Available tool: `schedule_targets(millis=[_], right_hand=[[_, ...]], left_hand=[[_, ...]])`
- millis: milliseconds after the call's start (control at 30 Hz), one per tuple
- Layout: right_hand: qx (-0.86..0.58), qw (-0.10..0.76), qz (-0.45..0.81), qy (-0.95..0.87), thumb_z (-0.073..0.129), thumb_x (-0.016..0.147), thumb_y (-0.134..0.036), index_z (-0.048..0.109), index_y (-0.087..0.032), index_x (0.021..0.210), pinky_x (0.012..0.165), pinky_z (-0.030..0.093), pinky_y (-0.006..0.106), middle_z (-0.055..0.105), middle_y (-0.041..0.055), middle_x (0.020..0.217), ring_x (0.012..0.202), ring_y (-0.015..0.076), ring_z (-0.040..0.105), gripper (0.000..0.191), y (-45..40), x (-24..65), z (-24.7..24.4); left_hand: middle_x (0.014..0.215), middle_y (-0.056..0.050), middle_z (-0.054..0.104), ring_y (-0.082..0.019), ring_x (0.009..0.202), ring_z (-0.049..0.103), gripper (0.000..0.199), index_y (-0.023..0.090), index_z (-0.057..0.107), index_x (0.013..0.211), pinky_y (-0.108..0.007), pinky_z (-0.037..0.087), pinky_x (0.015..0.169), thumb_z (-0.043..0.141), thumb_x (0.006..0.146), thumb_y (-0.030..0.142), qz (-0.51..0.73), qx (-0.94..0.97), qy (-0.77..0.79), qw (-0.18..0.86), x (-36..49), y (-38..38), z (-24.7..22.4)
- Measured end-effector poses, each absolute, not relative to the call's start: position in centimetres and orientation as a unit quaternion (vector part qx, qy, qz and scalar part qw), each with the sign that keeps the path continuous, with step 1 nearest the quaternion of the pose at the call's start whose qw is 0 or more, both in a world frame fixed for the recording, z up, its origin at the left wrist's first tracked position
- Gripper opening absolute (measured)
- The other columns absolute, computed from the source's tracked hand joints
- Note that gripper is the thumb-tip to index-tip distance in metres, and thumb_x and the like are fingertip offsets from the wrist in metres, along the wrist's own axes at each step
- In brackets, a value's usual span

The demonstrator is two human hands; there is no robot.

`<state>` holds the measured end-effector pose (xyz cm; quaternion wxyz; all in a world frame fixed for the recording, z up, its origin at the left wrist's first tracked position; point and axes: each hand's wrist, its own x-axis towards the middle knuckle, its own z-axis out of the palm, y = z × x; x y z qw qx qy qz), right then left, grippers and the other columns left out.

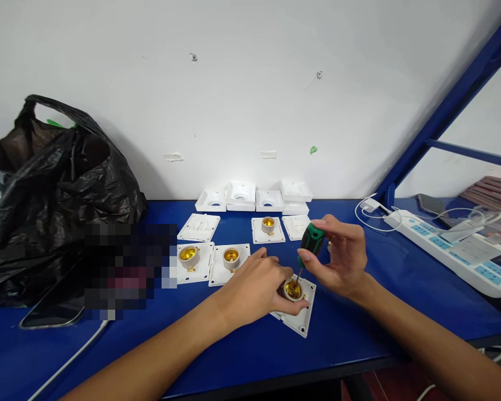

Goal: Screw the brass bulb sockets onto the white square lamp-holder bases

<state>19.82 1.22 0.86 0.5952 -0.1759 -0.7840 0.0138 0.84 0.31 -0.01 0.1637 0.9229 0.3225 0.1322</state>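
Observation:
My right hand (pixel 338 253) grips a green and black screwdriver (pixel 313 239) between thumb and fingers. The shaft points down into the brass cup of a white lamp socket (pixel 293 289). Around that socket's rim my left hand (pixel 259 281) is closed, thumb in front and fingers behind. Its square white base plate (pixel 303 320) lies turned on the table, partly under my left hand. To the left stand two similar lamp sockets on plates, one lamp socket (pixel 231 258) and another lamp socket (pixel 188 257). A further lamp socket (pixel 268 225) sits behind my hands.
White square covers (pixel 240 192) are stacked along the wall. Flat white plates (pixel 199 227) lie before them. A black plastic bag (pixel 62 184) and a phone (pixel 54 306) are on the left. At right lie a power strip (pixel 446 245), cables and a blue frame (pixel 446 94).

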Motion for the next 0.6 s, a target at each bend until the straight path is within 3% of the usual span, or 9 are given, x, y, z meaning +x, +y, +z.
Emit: schedule_targets(millis=[233,433,600], right_hand=[[-0.195,0.58,0.056,-0.789,0.074,0.083,-0.005,0.049,-0.029,0.143,0.052,0.044,0.029,0.055,-0.0038,0.081,0.066,0.0151,0.049,0.069,1.17,19.82,0.65],[-0.204,0.568,0.045,-0.796,0.074,0.086,-0.01,0.046,-0.031,0.144,0.052,0.044,0.029,0.054,-0.005,0.079,0.063,0.0148,0.05,0.067,1.16,19.96,0.8],[-0.22,0.56,0.049,-0.797,0.073,0.088,-0.014,0.045,-0.033,0.143,0.051,0.046,0.029,0.054,-0.0051,0.079,0.062,0.0152,0.051,0.064,1.09,20.04,0.83]], left_hand=[[0.064,0.002,0.06,-0.018,0.063,0.059,0.045,0.019,0.063,0.072,-0.038,0.046,0.084,0.076,0.085,0.06,0.137,0.924,0.32,0.159,0.88,0.3,-0.27],[0.067,0.001,0.063,-0.021,0.069,0.064,0.042,0.018,0.067,0.08,-0.043,0.045,0.093,0.076,0.085,0.059,0.13,0.922,0.321,0.173,0.88,0.35,-0.22],[0.066,0.002,0.062,-0.02,0.067,0.062,0.042,0.019,0.066,0.077,-0.04,0.047,0.088,0.076,0.085,0.059,0.135,0.92,0.321,0.179,0.88,0.36,-0.32]])
